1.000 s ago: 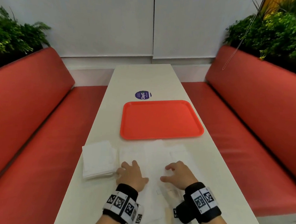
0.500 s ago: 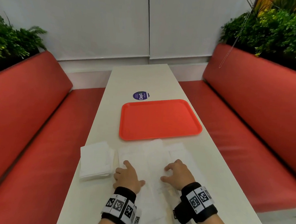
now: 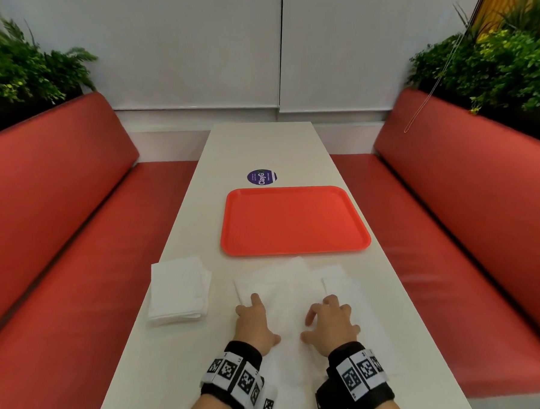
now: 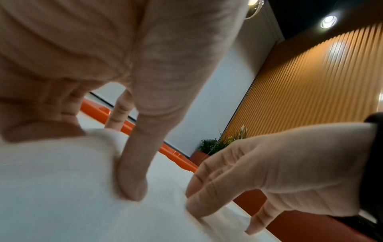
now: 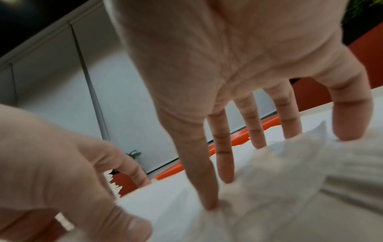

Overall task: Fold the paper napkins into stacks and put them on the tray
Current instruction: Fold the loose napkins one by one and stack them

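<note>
Head view: bench (image 3: 265, 147) long and white, running away from the wearer between two red seats (image 3: 58, 224). Orange tray (image 3: 296, 221) sits mid-bench, nothing on it; a round purple sticker (image 3: 260, 177) lies just beyond its far edge. Loose paper napkins (image 3: 289, 286) are spread flat between the tray's near edge and the bench's near edge, their far tip touching or almost touching the tray. A folded napkin stack (image 3: 178, 288) rests at the left edge of the bench, apart from the loose sheets. Left hand (image 3: 254, 324) and right hand (image 3: 331, 324) lie side by side on the loose napkins, not touching each other — fingers extended, pressing down, nothing gripped. Both wrists carry black bands with printed markers (image 3: 237, 376).

Left wrist view: left hand's thumb (image 4: 136, 172) presses into the white paper, which puckers around the tip. Right hand fingertips (image 4: 199, 208) touch the same sheet just beside it. Tray rim shows orange beyond.

Right wrist view: right hand fingers (image 5: 209, 180) are spread and straight, tips planted on crumpled paper — no pinch visible. Left hand appears at the left edge of this view, its thumb on the sheet.
</note>
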`<state>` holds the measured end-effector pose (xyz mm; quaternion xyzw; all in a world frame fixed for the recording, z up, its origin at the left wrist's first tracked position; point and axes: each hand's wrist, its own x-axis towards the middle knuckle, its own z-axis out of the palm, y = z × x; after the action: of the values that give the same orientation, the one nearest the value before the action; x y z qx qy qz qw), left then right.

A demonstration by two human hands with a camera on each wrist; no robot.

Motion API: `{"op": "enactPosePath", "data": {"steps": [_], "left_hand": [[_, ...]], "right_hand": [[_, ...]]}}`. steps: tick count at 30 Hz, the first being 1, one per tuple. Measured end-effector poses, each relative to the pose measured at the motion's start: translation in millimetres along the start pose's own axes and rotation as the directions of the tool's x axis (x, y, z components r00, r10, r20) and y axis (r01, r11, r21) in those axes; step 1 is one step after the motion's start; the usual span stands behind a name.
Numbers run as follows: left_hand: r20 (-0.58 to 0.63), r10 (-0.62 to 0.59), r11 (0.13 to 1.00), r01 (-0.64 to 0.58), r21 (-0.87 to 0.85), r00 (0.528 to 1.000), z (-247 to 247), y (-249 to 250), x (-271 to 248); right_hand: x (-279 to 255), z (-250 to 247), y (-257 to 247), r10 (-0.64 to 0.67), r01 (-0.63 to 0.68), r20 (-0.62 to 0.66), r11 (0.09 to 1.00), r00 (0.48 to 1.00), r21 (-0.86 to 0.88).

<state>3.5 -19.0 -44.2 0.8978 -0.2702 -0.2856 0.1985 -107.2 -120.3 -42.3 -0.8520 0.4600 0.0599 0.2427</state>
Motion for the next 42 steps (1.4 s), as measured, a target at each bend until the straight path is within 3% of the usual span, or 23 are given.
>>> {"op": "enactPosePath", "data": {"steps": [6, 11, 17, 20, 22, 24, 27, 29, 32, 34, 37, 40, 42], "left_hand": [[-0.023, 0.064, 0.972, -0.068, -0.226, 0.998, -3, -4, -3], [-0.109, 0.178, 0.923, -0.204, -0.326, 0.978, -15, -5, -3], [-0.193, 0.233, 0.936, -0.273, -0.223, 0.953, -17, 1, -9], [-0.241, 0.233, 0.951, -0.272, -0.144, 0.942, -19, 5, -13], [-0.217, 0.271, 0.921, -0.318, -0.224, 0.938, -25, 12, -16], [-0.127, 0.34, 0.861, -0.363, -0.358, 0.932, -31, 23, -23], [0.075, 0.425, 0.766, -0.314, -0.561, 0.902, -41, 43, -39], [0.068, 0.419, 0.659, -0.251, -0.709, 0.905, -47, 51, -49], [-0.127, 0.412, 0.446, -0.322, -0.835, 0.902, -54, 53, -51], [-0.249, 0.4, 0.381, -0.407, -0.83, 0.882, -57, 51, -49], [-0.33, 0.393, 0.383, -0.479, -0.79, 0.858, -59, 43, -45], [-0.327, 0.408, 0.421, -0.493, -0.761, 0.853, -61, 35, -45], [-0.318, 0.42, 0.44, -0.497, -0.748, 0.85, -63, 31, -46]], "right_hand": [[5, 0, 27, 0.048, -0.022, -0.17, 0.988, 0.984, 0.151], [5, -13, 47, 0.215, -0.205, -0.205, 0.976, 0.955, 0.07], [4, -31, 66, 0.176, -0.125, -0.248, 0.97, 0.953, 0.209], [-3, -55, 63, 0.077, 0.051, -0.289, 0.909, 0.954, 0.413], [-12, -74, 53, -0.039, 0.227, -0.323, 0.791, 0.946, 0.568], [-23, -90, 39, -0.17, 0.363, -0.324, 0.545, 0.931, 0.756], [-34, -105, 20, -0.307, 0.356, -0.293, 0.174, 0.906, 0.918], [-36, -107, 15, -0.319, 0.314, -0.274, 0.079, 0.907, 0.946], [-36, -102, 13, -0.261, 0.315, -0.275, 0.127, 0.925, 0.94], [-35, -97, 13, -0.212, 0.308, -0.268, 0.188, 0.94, 0.933], [-31, -92, 13, -0.172, 0.21, -0.167, 0.276, 0.971, 0.938], [-33, -89, 10, -0.311, 0.128, -0.004, 0.379, 0.95, 0.917], [-33, -85, 7, -0.333, 0.128, -0.001, 0.361, 0.943, 0.924]]}}
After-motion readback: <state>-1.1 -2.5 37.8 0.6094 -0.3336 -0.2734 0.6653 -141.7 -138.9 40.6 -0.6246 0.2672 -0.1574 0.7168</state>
